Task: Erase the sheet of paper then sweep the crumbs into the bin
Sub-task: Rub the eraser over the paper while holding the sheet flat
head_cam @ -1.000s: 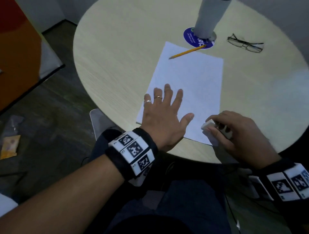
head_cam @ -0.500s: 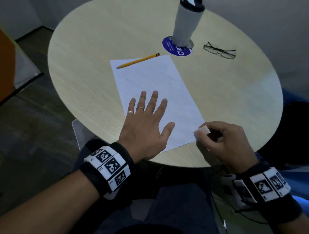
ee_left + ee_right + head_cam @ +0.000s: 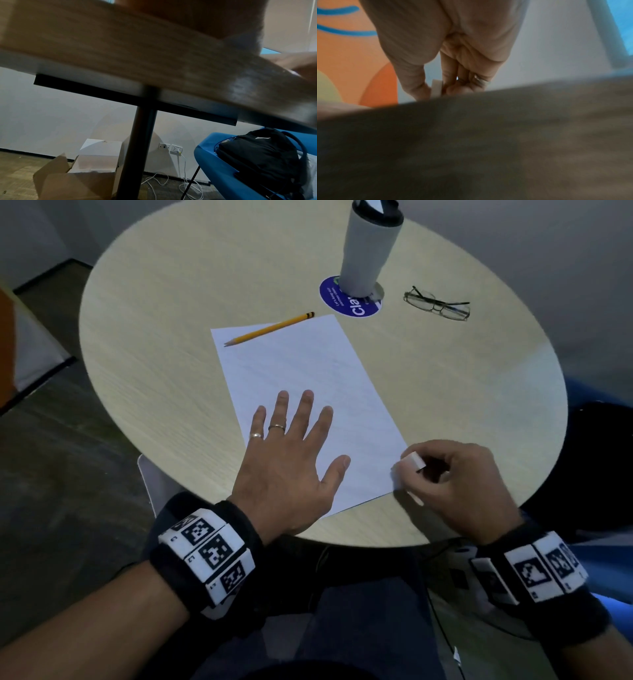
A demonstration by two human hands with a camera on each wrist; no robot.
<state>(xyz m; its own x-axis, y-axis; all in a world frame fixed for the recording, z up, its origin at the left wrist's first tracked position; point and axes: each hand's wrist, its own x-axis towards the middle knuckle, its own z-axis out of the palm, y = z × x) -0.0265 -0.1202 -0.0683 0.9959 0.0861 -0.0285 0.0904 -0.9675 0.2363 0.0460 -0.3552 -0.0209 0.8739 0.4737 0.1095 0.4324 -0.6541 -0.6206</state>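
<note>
White, thin sheet of paper [image 3: 308, 402] lies on the tabletop [image 3: 154, 337]; likely to slide and crumple, it is pinned by the flat, spread left hand [image 3: 291, 463] while the right hand [image 3: 448, 484] pinches a small eraser [image 3: 412, 462] at its near corner.

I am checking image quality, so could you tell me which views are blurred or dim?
Head view: dim but sharp, pencil and glasses crisp. Left wrist: table edge smeared. Right wrist: blurred, table dark, eraser barely distinct.
</note>
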